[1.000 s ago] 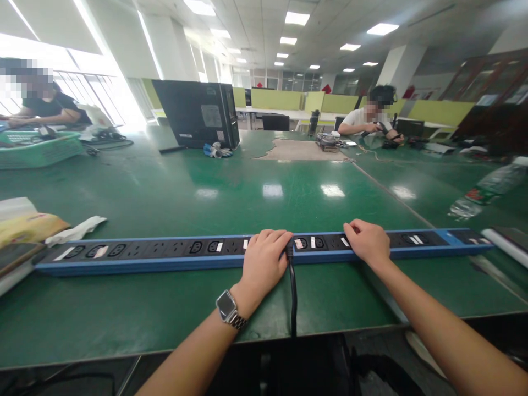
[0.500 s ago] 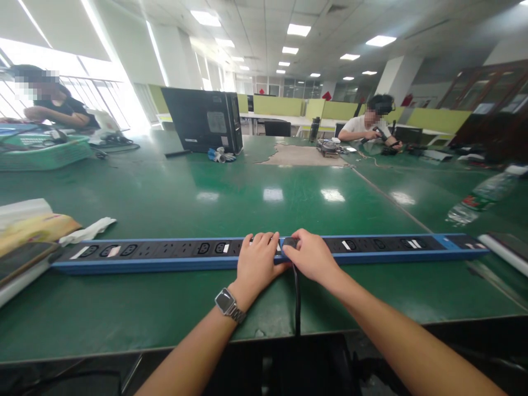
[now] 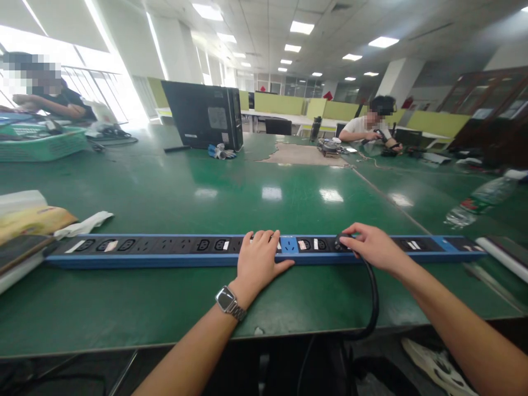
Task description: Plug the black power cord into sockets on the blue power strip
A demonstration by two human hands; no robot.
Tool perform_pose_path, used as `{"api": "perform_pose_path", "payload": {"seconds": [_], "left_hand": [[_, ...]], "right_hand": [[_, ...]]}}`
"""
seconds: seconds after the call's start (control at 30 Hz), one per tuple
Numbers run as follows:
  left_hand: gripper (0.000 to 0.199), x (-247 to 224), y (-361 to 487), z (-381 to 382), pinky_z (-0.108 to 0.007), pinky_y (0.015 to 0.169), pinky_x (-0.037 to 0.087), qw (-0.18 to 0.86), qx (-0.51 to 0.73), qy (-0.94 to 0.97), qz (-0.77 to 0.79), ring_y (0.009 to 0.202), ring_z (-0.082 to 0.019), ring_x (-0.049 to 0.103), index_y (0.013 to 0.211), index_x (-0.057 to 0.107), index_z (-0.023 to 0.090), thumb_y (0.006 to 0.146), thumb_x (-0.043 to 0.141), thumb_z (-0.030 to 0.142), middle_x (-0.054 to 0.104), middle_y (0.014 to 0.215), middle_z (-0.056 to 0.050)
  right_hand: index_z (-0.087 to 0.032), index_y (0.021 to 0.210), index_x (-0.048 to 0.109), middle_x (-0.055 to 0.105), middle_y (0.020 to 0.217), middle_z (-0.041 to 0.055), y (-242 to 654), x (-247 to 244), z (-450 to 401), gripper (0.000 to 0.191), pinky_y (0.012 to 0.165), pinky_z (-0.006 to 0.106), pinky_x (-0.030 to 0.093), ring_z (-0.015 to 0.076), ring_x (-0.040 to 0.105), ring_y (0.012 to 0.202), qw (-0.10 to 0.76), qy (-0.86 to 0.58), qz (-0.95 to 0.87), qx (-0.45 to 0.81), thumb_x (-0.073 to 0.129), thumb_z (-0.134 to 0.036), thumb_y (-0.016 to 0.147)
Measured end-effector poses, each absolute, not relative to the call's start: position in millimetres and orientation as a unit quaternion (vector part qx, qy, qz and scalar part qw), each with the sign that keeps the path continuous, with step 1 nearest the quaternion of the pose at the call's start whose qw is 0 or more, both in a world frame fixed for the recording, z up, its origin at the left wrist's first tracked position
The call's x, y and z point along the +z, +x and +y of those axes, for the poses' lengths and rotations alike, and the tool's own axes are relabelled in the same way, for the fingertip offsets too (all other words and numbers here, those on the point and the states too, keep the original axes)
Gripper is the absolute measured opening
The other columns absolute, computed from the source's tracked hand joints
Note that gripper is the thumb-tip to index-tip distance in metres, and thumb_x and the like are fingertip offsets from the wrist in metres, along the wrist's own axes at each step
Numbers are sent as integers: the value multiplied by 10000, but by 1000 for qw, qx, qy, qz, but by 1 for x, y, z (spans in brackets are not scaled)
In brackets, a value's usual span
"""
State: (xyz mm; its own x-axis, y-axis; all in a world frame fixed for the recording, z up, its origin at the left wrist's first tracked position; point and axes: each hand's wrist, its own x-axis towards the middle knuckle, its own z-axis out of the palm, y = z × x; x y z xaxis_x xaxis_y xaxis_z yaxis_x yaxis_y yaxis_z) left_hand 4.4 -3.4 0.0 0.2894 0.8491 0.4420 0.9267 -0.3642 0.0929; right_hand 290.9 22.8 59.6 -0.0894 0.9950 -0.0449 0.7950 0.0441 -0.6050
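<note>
Left hand (image 3: 258, 258) lies spread and unclenched across the power strip (image 3: 165, 258), thumb angled toward the near side. Right hand (image 3: 373, 247) pinches a black plug (image 3: 339, 242) over the strip's right half; from where I stand, its fingers hide whether the plug is seated in a socket.

The strip rests on the table (image 3: 226, 192), near the front edge. A yellow packet (image 3: 37, 221), a white tissue (image 3: 88, 224) and a dark, pale-edged object (image 3: 25, 256) crowd its left end. A pale bar-like object (image 3: 501, 256) lies just beside the right end, with a clear bottle (image 3: 480, 201) beyond. Farther back are a computer tower (image 3: 202, 113), gloves (image 3: 221, 152) in front of it, and a basket (image 3: 45, 146).

The strip's long axis runs left to right, nearly parallel to the table's front edge, sockets upward. A cable (image 3: 374, 297) bends from the plug down toward that edge.

Materials noted: smooth blue casing, black socket faces, white labels; glossy green tabletop reflecting lights; perforated green basket walls; thick, round black cable.
</note>
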Motion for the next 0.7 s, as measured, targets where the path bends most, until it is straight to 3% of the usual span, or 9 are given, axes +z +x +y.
{"api": "perform_pose_path", "payload": {"seconds": [0.27,0.4,0.57,0.7], "left_hand": [[690,-2,3,-3,-471,1061,324,92,-213,-797,-558,1145,-291,533,1296,540,169,773,666,602,623,1240,-107],[681,-1,4,-4,-465,1060,323,93,-213,-799,-555,1149,-293,529,1303,532,176,782,657,597,620,1240,-112],[665,0,5,-4,-468,1059,323,92,-209,-797,-558,1154,-300,525,1299,534,193,785,648,599,615,1250,-109],[667,1,5,-4,-469,1049,330,89,-204,-799,-559,1135,-298,532,1292,537,172,786,651,592,623,1229,-110]], "right_hand": [[-244,941,648,665,741,39,269,60,23,313,559,271,315,187,596,673,60,-687,-722,59,493,-495,835],[-264,1023,627,688,859,66,257,55,12,350,566,278,297,233,621,763,42,-719,-694,14,454,-518,856],[-226,911,658,667,744,42,260,54,14,303,564,269,319,185,596,671,102,-693,-712,45,502,-475,837],[-192,869,674,656,666,19,278,85,15,301,568,256,362,145,565,588,280,-668,-686,68,552,-462,816]]}}
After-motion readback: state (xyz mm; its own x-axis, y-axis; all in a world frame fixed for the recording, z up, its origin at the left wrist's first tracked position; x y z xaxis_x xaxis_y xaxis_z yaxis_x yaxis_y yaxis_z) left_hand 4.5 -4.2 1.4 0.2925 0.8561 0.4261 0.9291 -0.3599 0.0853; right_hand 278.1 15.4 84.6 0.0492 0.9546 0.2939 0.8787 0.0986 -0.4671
